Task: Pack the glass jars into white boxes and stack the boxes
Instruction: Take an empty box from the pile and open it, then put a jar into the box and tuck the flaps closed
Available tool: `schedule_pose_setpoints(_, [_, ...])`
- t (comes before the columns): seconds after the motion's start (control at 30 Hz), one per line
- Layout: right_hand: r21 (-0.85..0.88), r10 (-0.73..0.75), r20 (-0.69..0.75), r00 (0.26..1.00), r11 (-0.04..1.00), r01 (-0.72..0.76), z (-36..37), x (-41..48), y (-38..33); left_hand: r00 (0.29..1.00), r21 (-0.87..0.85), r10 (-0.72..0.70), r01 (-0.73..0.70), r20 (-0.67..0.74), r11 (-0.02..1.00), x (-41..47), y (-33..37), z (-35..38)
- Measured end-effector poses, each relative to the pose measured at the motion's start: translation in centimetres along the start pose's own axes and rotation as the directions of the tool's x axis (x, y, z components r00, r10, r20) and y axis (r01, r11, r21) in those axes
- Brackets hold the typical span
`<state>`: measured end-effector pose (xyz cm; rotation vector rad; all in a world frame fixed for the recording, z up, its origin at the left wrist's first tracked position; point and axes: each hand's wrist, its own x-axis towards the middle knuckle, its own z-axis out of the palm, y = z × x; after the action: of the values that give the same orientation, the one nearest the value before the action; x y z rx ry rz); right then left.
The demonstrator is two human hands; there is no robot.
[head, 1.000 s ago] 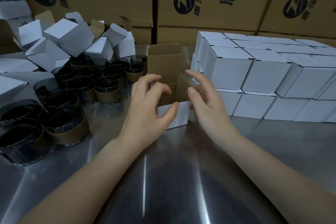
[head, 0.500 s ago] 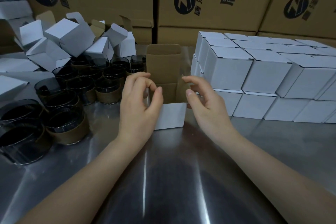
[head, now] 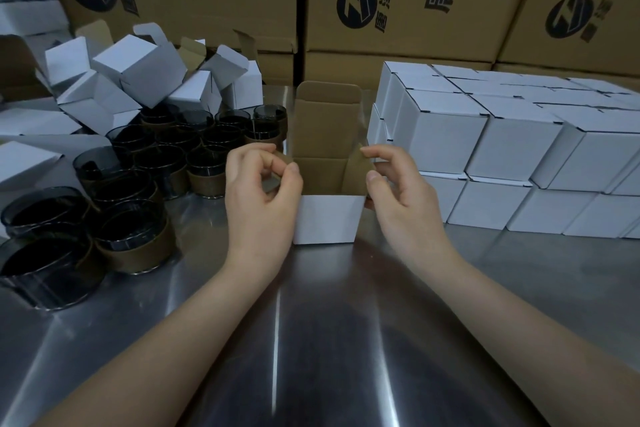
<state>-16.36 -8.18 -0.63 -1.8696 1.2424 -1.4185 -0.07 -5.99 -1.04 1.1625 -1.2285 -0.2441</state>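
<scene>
Left hand (head: 259,199) and right hand (head: 407,206), shifted, flank box (head: 327,218), pinching its flaps.

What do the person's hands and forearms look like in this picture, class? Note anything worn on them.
The left hand and the right hand are bare: no gloves, rings or wristbands show. The left forearm and the right forearm are bare too, with no sleeves, watch or markings in view as far as the picture's lower edge.

Steel table (head: 519,288), stacked brown cartons (head: 398,10) behind
</scene>
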Motion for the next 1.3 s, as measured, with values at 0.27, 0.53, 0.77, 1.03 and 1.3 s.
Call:
schedule_pose_setpoints(0.27, [-0.178, -0.136, 0.071, 0.988, 0.973, 0.147, -0.3, -0.5, -0.3, 0.998, 0.007, -0.004, 0.003, 0.057, 1.000, 1.5, -0.5, -1.3])
schedule_pose_setpoints(0.53, [-0.188, -0.108, 0.120, 0.987, 0.974, 0.130, -0.3, -0.5, -0.2, 0.986, 0.786, -0.156, 0.049, 0.061, 0.616, 4.1, -3.4, -3.7])
schedule_pose_setpoints(0.77, [-0.186, -0.086, 0.155, 0.984, 0.976, 0.115, -0.3, -0.6, -0.5, 0.958, 0.900, -0.225, -0.065, 0.176, 0.430, 4.3, -4.8, -3.5])
schedule_pose_setpoints(1.03, [-0.135, -0.046, 0.198, 0.979, 0.988, 0.073, -0.4, -0.4, -0.3, 0.973, 0.837, -0.082, -0.142, 0.217, 0.528, 4.2, -4.2, -3.5])
schedule_pose_setpoints(1.3, [0.049, 0.021, 0.351, 0.936, 0.998, -0.041, -0.4, -0.1, 0.0, 0.979, 0.515, -0.154, 0.064, 0.134, 0.855, 4.1, -3.7, -3.5])
